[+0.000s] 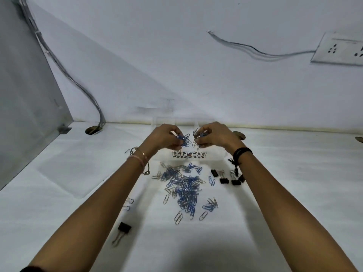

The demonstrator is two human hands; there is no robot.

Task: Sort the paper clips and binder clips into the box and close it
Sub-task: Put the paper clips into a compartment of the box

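Both hands [167,137] [215,135] pinching paper clips [184,140], above clear box [188,155]

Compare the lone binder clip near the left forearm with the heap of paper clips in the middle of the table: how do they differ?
The binder clip is black and chunky with wire handles; the paper clips are thin bent wire, blue and silver. The binder clip lies alone; the paper clips lie tangled in a loose heap. Both rest on the white table, outside the box.
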